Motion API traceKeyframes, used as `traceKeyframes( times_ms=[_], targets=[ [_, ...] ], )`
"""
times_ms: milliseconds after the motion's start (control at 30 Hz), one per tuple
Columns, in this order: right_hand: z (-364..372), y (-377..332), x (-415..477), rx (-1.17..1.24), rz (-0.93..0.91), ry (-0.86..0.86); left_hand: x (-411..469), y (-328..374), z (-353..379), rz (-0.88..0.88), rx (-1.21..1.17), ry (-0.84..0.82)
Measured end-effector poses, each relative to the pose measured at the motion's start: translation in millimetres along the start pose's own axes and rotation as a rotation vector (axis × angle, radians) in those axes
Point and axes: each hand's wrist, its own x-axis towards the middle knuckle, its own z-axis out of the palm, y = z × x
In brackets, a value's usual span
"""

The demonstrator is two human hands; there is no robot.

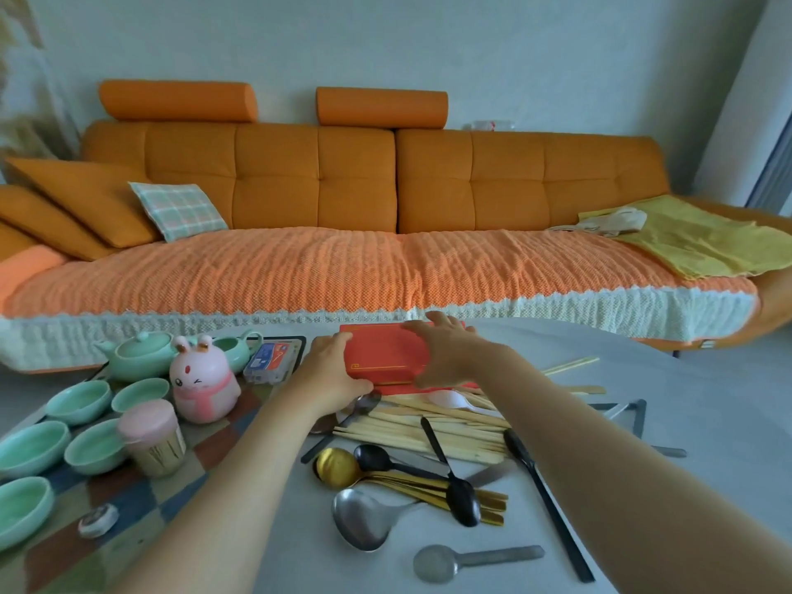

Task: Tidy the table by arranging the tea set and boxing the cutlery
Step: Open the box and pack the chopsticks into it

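Observation:
A flat red box [383,358] lies at the far middle of the white table [685,400]. My left hand [332,366] grips its left edge and my right hand [450,351] grips its right side from above. In front of the box lies a heap of cutlery: pale chopsticks [433,430], a gold spoon [338,465], black spoons [460,495], a steel ladle spoon [364,523] and a black knife [544,499]. To the left stand a mint green teapot [137,355] and several mint green tea bowls [81,400] on a checked mat [141,529].
A pink rabbit figure [203,385], a pink-lidded cup [152,437] and a small card box [272,360] stand among the tea things. A small round tin [98,520] lies on the mat. An orange sofa [385,259] runs behind the table.

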Motion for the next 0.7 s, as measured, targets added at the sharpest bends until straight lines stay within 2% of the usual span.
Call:
traceKeyframes(
  times_ms=[233,700],
  targets=[
    [-9,-4,36,-0.066,-0.034,-0.226,18,-11,3,0.067,0.029,-0.022],
    [-5,2,35,0.141,-0.049,-0.145,14,-11,5,-0.001,-0.163,-0.004]
  ],
)
